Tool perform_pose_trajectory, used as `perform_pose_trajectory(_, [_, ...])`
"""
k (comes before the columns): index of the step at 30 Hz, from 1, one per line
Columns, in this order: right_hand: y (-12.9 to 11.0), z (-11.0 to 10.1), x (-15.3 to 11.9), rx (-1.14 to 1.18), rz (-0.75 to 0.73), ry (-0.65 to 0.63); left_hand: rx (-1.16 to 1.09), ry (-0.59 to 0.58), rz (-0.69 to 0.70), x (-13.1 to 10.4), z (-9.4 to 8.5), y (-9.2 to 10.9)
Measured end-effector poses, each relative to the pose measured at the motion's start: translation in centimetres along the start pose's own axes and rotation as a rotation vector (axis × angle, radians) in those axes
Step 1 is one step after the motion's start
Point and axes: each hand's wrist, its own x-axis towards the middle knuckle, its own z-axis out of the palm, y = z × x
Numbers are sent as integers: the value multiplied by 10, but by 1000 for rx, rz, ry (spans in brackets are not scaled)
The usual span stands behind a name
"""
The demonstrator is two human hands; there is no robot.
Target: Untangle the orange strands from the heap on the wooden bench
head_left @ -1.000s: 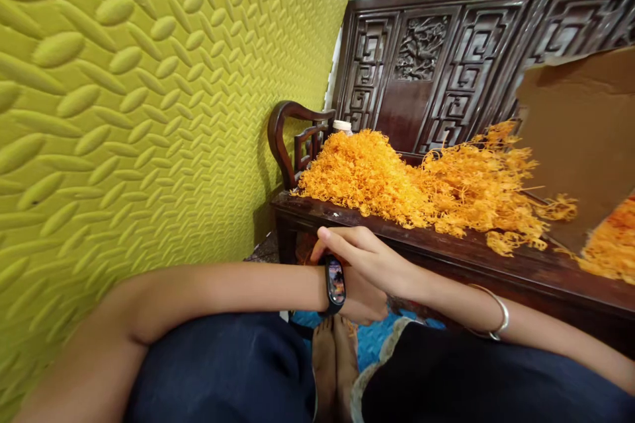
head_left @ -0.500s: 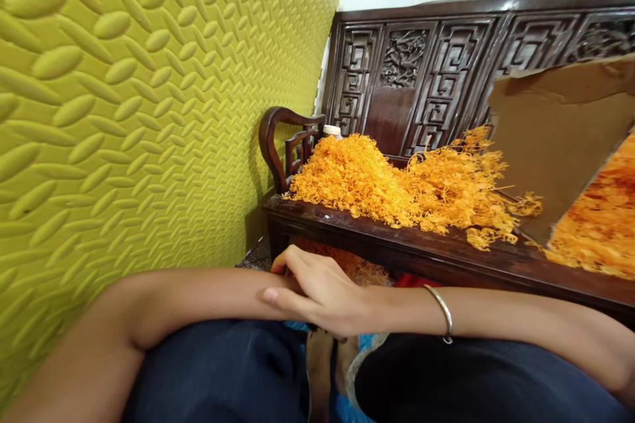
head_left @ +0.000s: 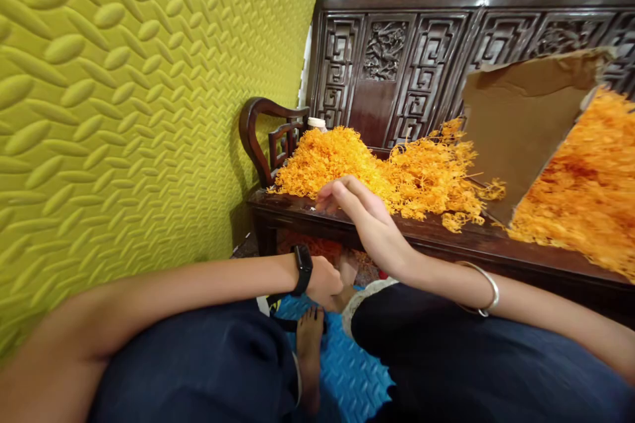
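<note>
My right hand (head_left: pixel 370 218), with a silver bangle (head_left: pixel 489 287) on its wrist, hovers at the front edge of the dark wooden bench (head_left: pixel 307 211). Its fingers stretch out, slightly bent and blurred, with nothing seen in them. Just behind them lies a heap of orange curly shreds (head_left: pixel 337 158). Lower down, near my knees, my left hand (head_left: pixel 325 283) has its fingers curled under. Whatever they hold, if anything, is hidden. A black wristband (head_left: pixel 301 269) circles that wrist.
A cardboard piece (head_left: pixel 526 119) leans on the bench, with another orange pile (head_left: pixel 580 185) to its right. A white-capped container (head_left: pixel 316 123) stands by the armrest (head_left: pixel 253 132). Yellow textured matting (head_left: pixel 124 125) covers the left wall. Blue matting (head_left: pixel 354 370) lies below my foot (head_left: pixel 310 344).
My right hand has lifted off my left wrist and moved up to the bench edge. The wristband and curled left hand are uncovered. The view has shifted slightly right.
</note>
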Motion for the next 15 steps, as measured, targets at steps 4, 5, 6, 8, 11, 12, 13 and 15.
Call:
perform_pose_trajectory(4, [-1, -4, -3, -65, -9, -14, 108, -193, 27, -6, -4, -2])
perform_pose_trajectory(5, [-1, -4, -4, -89, -5, -30, 127, -217, 19, -8, -5, -2])
perform_pose_trajectory(6, [-1, -4, -5, -111, 1, -49, 142, -237, 12, -9, -6, -3])
perform_pose_trajectory(8, [1, -3, -7, -132, 16, -84, 157, -268, 8, -10, -8, -3])
perform_pose_trajectory(11, [6, 1, -8, -79, 54, -108, 155, -301, 7, -11, -11, -2])
perform_pose_trajectory(12, [10, 2, -9, -43, 81, -108, 152, -306, 3, -11, -12, -2])
perform_pose_trajectory(13, [14, 4, -10, -8, 120, -107, 148, -305, -4, -12, -12, -1])
perform_pose_trajectory(15, [24, 7, -12, 48, 225, -110, 138, -294, -23, -13, -13, -1])
